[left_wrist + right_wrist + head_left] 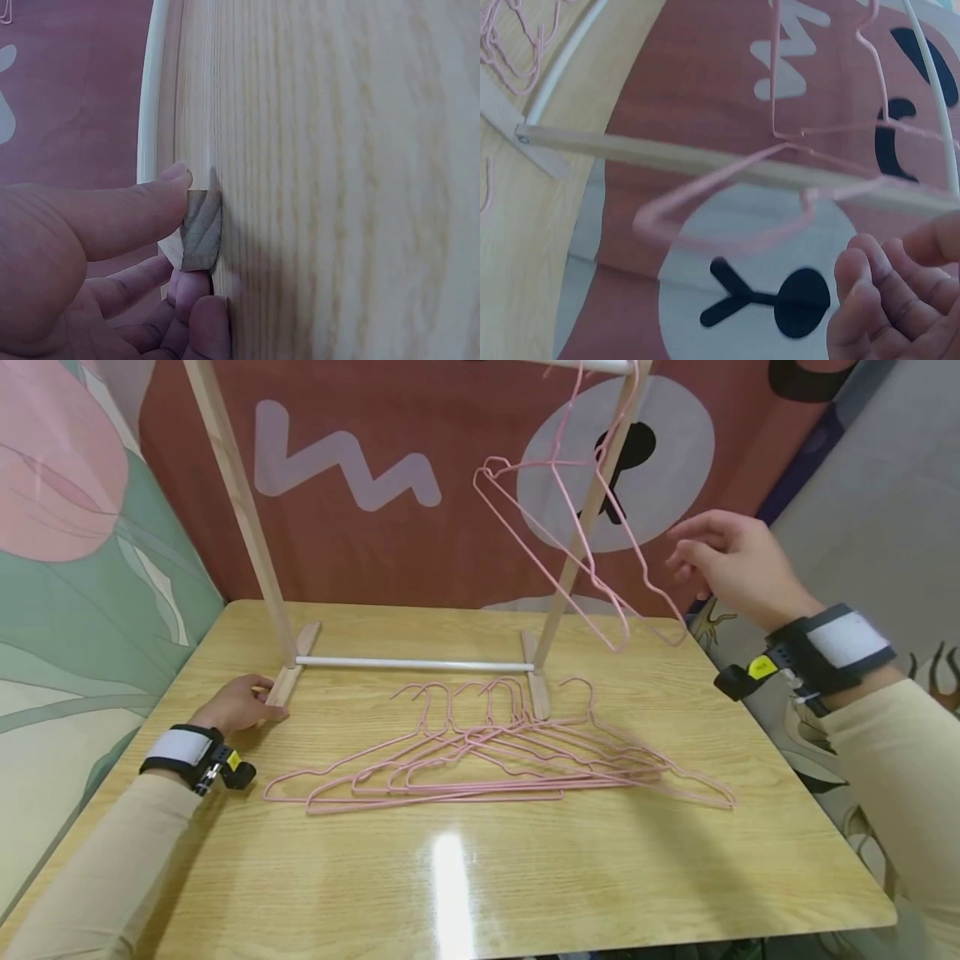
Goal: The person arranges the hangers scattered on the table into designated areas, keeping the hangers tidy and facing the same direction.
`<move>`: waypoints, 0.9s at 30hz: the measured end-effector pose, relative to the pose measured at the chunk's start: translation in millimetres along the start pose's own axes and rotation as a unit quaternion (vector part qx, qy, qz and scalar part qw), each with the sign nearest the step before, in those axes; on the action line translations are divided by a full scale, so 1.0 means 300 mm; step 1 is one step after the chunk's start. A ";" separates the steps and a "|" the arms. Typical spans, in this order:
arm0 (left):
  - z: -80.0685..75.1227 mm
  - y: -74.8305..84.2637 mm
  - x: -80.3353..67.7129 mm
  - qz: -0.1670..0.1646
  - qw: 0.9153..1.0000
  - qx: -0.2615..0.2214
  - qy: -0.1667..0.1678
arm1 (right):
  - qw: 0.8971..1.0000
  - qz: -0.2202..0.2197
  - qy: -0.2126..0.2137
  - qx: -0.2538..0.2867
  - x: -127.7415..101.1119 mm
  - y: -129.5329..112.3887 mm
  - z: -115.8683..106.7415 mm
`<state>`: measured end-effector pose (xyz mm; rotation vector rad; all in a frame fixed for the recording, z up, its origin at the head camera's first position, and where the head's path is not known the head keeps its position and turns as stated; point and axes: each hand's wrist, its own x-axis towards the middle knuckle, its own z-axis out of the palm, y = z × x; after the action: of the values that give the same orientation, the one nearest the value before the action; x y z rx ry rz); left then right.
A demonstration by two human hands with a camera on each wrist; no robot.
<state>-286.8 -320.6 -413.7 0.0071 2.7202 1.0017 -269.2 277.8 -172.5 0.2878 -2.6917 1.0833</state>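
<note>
The left hand (pixel 238 703) pinches the rack's near-left foot (pixel 283 687) on the tabletop (pixel 480 877). The right hand (pixel 731 568), fingers loosely spread and holding nothing, hovers beside the tilted pink hanger (pixel 570 552) hanging at the rack's right; a nudge could likely unhook it onto the hanger pile (pixel 495 756).

You can't see the rack's top rail (pixel 592 365) whole; the head view's upper edge cuts it, so the hanging hanger's (pixel 570 547) hook is hidden. In your right wrist view that hanger is blurred, and your right hand (pixel 900 300) is cropped.
</note>
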 end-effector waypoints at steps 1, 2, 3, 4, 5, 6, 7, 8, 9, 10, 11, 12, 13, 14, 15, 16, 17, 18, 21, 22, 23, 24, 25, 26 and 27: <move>0.000 0.001 0.000 0.001 1.000 -0.001 0.000 | 1.000 0.009 0.003 0.004 -0.003 0.013 -0.012; 0.000 0.003 0.000 0.001 1.000 -0.001 0.000 | 1.000 0.016 0.007 0.009 -0.007 0.028 -0.023; -0.001 0.004 0.000 0.001 1.000 -0.002 0.000 | 1.000 0.022 0.008 0.013 -0.011 0.044 -0.034; -0.001 0.005 0.001 0.002 1.000 -0.002 0.000 | 1.000 0.028 0.009 0.012 -0.015 0.062 -0.043; -0.001 0.006 0.001 0.002 1.000 -0.003 0.000 | 0.999 0.036 0.007 0.010 -0.019 0.080 -0.050; -0.002 0.007 0.001 0.001 1.000 -0.004 0.001 | 0.999 0.045 0.005 0.007 -0.023 0.099 -0.054; -0.002 0.007 0.001 0.000 1.000 -0.004 0.000 | 0.999 0.052 0.000 -0.002 -0.029 0.119 -0.055; -0.002 0.007 0.001 -0.001 1.000 -0.004 0.000 | 0.998 0.061 -0.007 -0.013 -0.034 0.139 -0.054; -0.003 0.008 0.001 -0.001 1.000 -0.003 -0.001 | 0.997 0.068 -0.015 -0.027 -0.040 0.159 -0.051; -0.004 0.007 0.001 -0.001 1.000 -0.001 -0.001 | 0.996 0.076 -0.024 -0.040 -0.045 0.178 -0.046; -0.004 0.008 0.000 -0.002 1.000 -0.001 -0.001 | 0.995 0.085 -0.033 -0.049 -0.051 0.197 -0.040; -0.005 0.008 0.000 -0.001 1.000 0.000 -0.001 | 0.993 0.090 -0.042 -0.061 -0.058 0.215 -0.033; -0.005 0.009 0.000 -0.001 1.000 0.000 -0.002 | 0.992 0.095 -0.052 -0.069 -0.063 0.232 -0.026; -0.005 0.010 0.000 0.000 1.000 0.000 -0.002 | 0.990 0.102 -0.062 -0.074 -0.068 0.248 -0.020; -0.006 0.011 -0.002 0.000 1.000 -0.001 -0.002 | 0.988 0.107 -0.074 -0.079 -0.072 0.262 -0.013; -0.006 0.011 -0.002 -0.001 1.000 -0.002 -0.003 | 0.986 0.112 -0.089 -0.081 -0.075 0.277 -0.008; -0.005 0.011 -0.004 -0.002 1.000 -0.002 -0.003 | 0.984 0.115 -0.103 -0.084 -0.077 0.290 -0.002; -0.005 0.011 -0.005 -0.004 1.000 -0.003 -0.004 | 0.982 0.117 -0.118 -0.088 -0.079 0.302 0.004; -0.006 0.010 -0.009 -0.013 1.000 -0.003 -0.006 | 0.974 0.113 -0.165 -0.103 -0.081 0.332 0.018; -0.007 0.008 -0.010 -0.015 1.000 -0.001 -0.006 | 0.972 0.109 -0.180 -0.108 -0.083 0.340 0.023; -0.008 0.008 -0.011 -0.016 1.000 -0.001 -0.007 | 0.969 0.107 -0.193 -0.115 -0.085 0.348 0.028; -0.009 0.006 -0.011 -0.017 1.000 0.000 -0.007 | 0.965 0.103 -0.206 -0.122 -0.088 0.356 0.032; -0.010 0.005 -0.011 -0.017 1.000 0.001 -0.007 | 0.962 0.101 -0.218 -0.127 -0.092 0.365 0.037; -0.010 0.003 -0.010 -0.016 1.000 0.002 -0.006 | 0.959 0.098 -0.231 -0.131 -0.097 0.373 0.042; -0.010 0.002 -0.010 -0.015 1.000 0.003 -0.006 | 0.956 0.096 -0.242 -0.135 -0.102 0.383 0.047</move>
<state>-284.5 -322.4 -410.3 -0.0258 2.7042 0.9824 -272.0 352.2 -266.2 0.2759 -3.3223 0.7446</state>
